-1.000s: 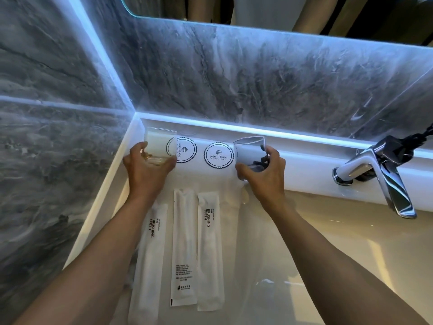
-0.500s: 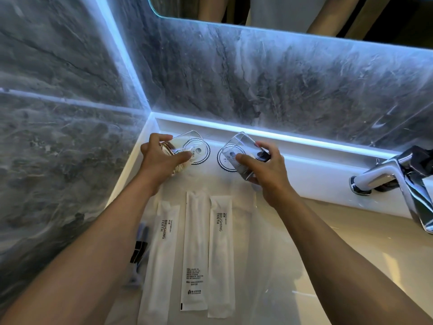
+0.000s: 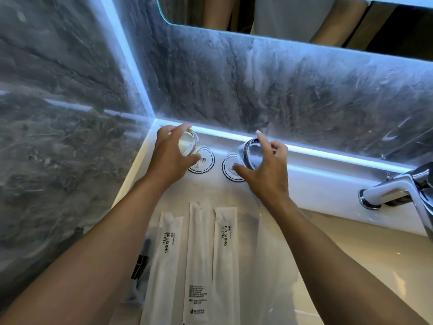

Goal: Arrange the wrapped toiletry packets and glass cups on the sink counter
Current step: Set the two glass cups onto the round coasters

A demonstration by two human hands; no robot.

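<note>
My left hand (image 3: 169, 158) grips a clear glass cup (image 3: 188, 144), turned mouth-down over the left round coaster (image 3: 204, 164). My right hand (image 3: 264, 168) grips a second glass cup (image 3: 250, 153), also inverted, over the right coaster (image 3: 230, 171). Both cups are tilted, their rims close to the coasters; I cannot tell whether they touch. Nearer to me, three long white wrapped toothbrush packets lie side by side on the counter: left (image 3: 164, 266), middle (image 3: 199, 254), right (image 3: 226, 261). A clear packet with a dark item (image 3: 140, 268) lies left of them, partly under my left forearm.
The white counter (image 3: 316, 188) ends in a corner against grey marble walls, with a lit strip along the back ledge. A chrome tap (image 3: 396, 193) stands at the right. The sink basin (image 3: 351, 254) drops away to the right of the packets. A mirror hangs above.
Both cups went from upright in my hands to tipped over and then mouth-down above the two coasters. The view shifted left and closer to the corner.
</note>
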